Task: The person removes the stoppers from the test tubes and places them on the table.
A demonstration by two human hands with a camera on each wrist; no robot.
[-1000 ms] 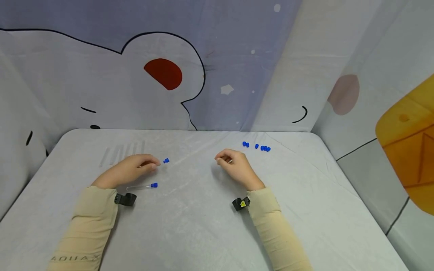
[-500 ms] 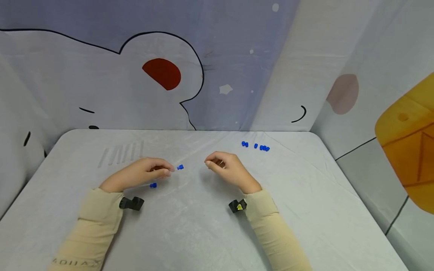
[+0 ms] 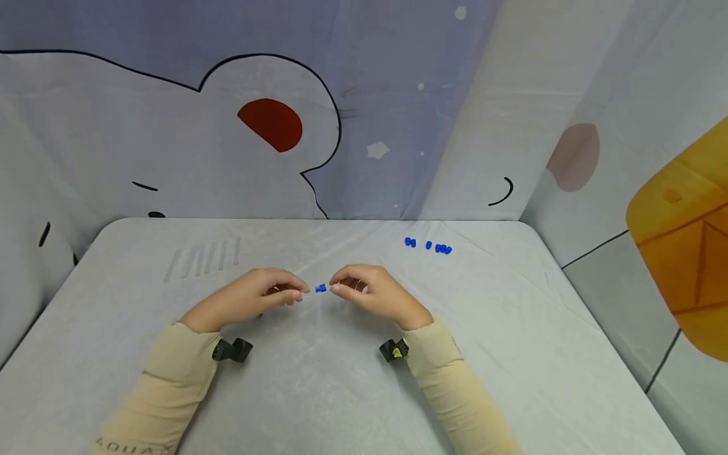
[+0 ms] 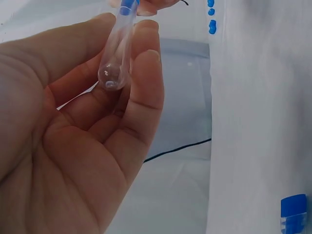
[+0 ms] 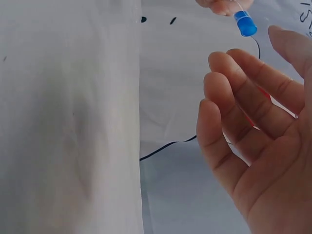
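Observation:
My left hand point(image 3: 244, 300) pinches a clear test tube point(image 4: 117, 61) between thumb and fingers, above the table. A blue cap point(image 3: 321, 288) sits on the tube's end and points at my right hand point(image 3: 381, 294). In the right wrist view, the right hand's fingers are loosely bent, with a gap between the thumb and forefinger; the cap point(image 5: 245, 24) shows just beyond them. Another capped tube lies on the table, mostly hidden behind my left hand in the head view; its blue cap point(image 4: 293, 214) appears at the lower right of the left wrist view.
Several clear tubes point(image 3: 208, 258) lie side by side at the back left of the white table point(image 3: 318, 392). Several loose blue caps point(image 3: 442, 248) are lined up at the back right. A printed cloth wall point(image 3: 392, 114) rises behind the table's far edge.
My left hand has carried the capped tube rightward to the middle, over the tube lying on the table. My right hand has come left, its fingertips now near the cap.

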